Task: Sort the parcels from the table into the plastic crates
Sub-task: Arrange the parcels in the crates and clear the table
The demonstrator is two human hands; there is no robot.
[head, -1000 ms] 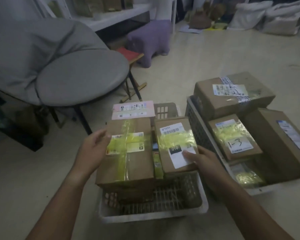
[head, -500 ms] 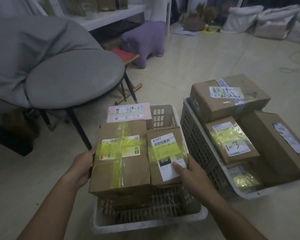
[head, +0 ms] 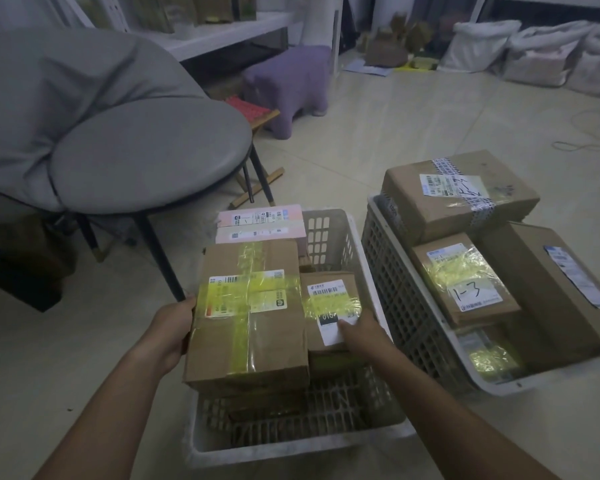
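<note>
Your left hand [head: 172, 329] gripped the large taped parcel [head: 250, 317] in the near crate [head: 329, 434]; your right hand [head: 359, 329] lay flat, fingers straight, on the smaller parcel [head: 329, 303].

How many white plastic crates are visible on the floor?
2. One white plastic crate lies in front of the person; the other white plastic crate stands to its right. Both hold cardboard parcels.

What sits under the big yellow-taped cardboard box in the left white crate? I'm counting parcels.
Another brown box edge shows beneath it; whatever lies lower is hidden by the crate wall.
</note>
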